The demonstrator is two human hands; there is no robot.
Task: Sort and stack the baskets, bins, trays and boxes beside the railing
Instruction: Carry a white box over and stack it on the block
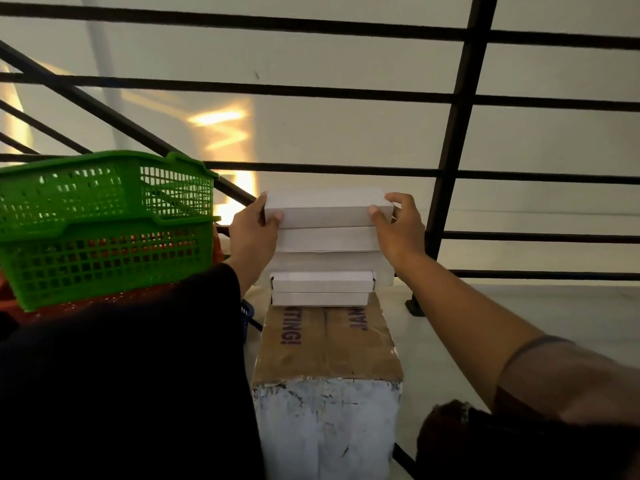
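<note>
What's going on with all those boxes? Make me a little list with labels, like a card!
top white box: held at both ends, on top of the pile
left hand: grips the box's left end
right hand: grips the box's right end
pile: about five flat white boxes, the lower two smaller
base: big taped cardboard box with purple letters
green baskets: two, nested, left of the pile
under baskets: something orange, mostly hidden
railing: black bars behind the pile
</note>
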